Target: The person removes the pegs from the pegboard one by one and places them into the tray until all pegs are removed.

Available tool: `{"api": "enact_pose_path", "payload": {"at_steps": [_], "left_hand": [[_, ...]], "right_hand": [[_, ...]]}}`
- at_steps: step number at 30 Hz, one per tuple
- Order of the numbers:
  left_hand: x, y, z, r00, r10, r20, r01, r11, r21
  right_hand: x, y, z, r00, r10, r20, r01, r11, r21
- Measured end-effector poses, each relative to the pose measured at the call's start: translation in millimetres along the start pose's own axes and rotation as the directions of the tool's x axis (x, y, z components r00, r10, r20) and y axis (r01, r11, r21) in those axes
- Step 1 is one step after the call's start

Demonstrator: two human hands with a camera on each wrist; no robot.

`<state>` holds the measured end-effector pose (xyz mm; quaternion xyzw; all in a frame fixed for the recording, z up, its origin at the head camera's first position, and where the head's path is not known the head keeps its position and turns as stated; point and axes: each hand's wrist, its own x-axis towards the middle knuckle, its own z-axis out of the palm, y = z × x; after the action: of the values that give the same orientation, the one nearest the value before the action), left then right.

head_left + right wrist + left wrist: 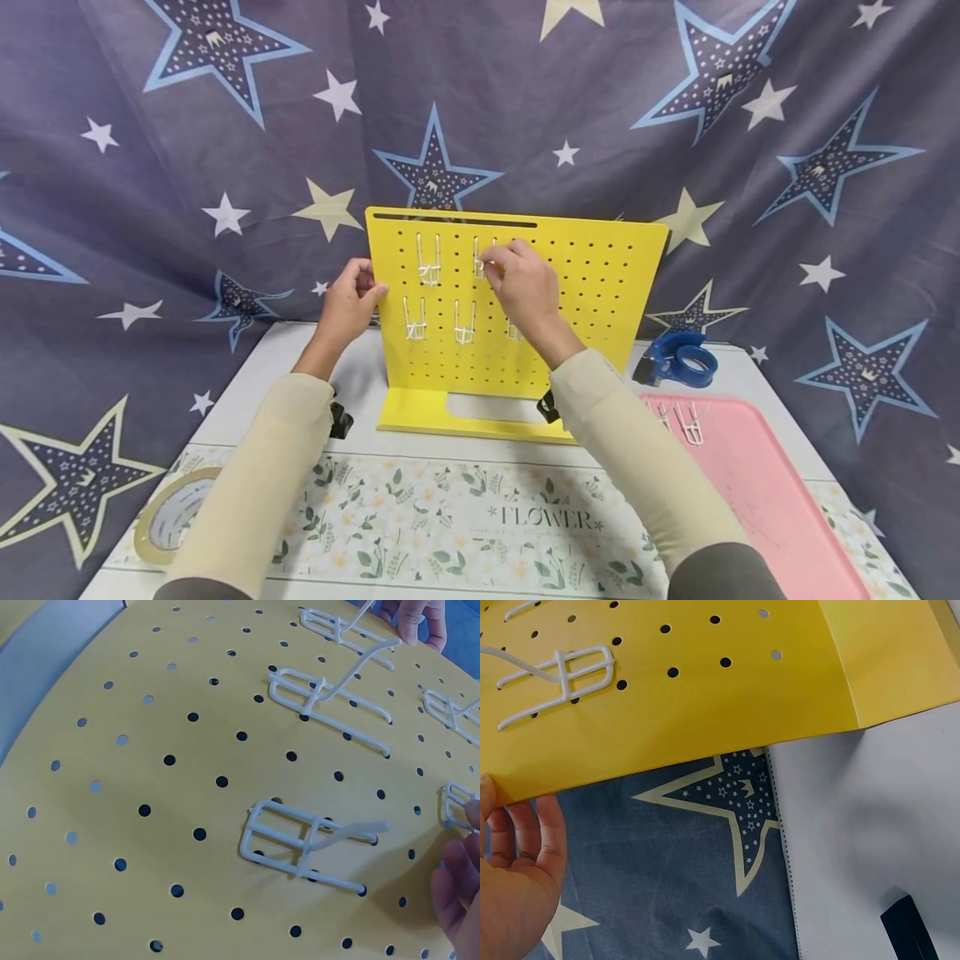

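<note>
A yellow pegboard [585,333] stands upright on its base, with white wire hooks hung on it in two rows. My left hand [348,302] grips its left edge; the left wrist view shows curled fingers [551,836] at that edge. High on the board, my right hand [528,287] pinches a white hook [477,258], which lies against the holes. To its left hangs another hook [429,262]. Below are a left hook [415,321], a middle hook [465,325] and a right hook [307,844], partly covered by my right hand in the head view.
A pink tray [750,475] at the right holds loose white hooks [690,423]. Behind it sits a blue tape dispenser [678,360]. A roll of tape [161,525] lies at the front left. A starry cloth [465,75] hangs behind the table.
</note>
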<state>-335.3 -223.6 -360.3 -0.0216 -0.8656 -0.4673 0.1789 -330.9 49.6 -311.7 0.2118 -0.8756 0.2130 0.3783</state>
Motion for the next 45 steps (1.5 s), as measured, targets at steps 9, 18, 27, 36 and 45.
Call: {"api": "enact_pose_path", "payload": {"at_steps": [9, 18, 27, 36, 45], "left_hand": [[-0.8, -1.4, -1.0, 1.000, -0.017, -0.004, 0.017, 1.000, 0.000], [-2.7, -0.5, -0.5, 1.000, 0.005, 0.001, -0.005, 1.000, 0.014], [-2.3, -1.4, -1.0, 1.000, 0.016, 0.005, -0.016, 1.000, 0.010], [-0.8, 0.1, -1.5, 1.000, 0.030, 0.004, -0.030, 0.999, 0.019], [-0.8, 0.9, -2.0, 1.000, 0.007, 0.018, -0.007, 1.000, 0.012]], "right_hand": [[2.3, -2.9, -3.2, 1.000, -0.015, -0.005, 0.015, 1.000, -0.004], [-0.1, 1.2, -10.0, 0.997, -0.075, -0.032, 0.075, 0.997, 0.003], [-11.3, 8.1, -32.1, 0.992, -0.123, -0.034, 0.126, 0.987, 0.098], [-34.2, 34.9, -58.8, 0.993, -0.103, 0.054, 0.092, 0.981, 0.170], [-57.8, 79.5, -86.6, 0.995, -0.028, 0.092, 0.008, 0.978, 0.207]]}}
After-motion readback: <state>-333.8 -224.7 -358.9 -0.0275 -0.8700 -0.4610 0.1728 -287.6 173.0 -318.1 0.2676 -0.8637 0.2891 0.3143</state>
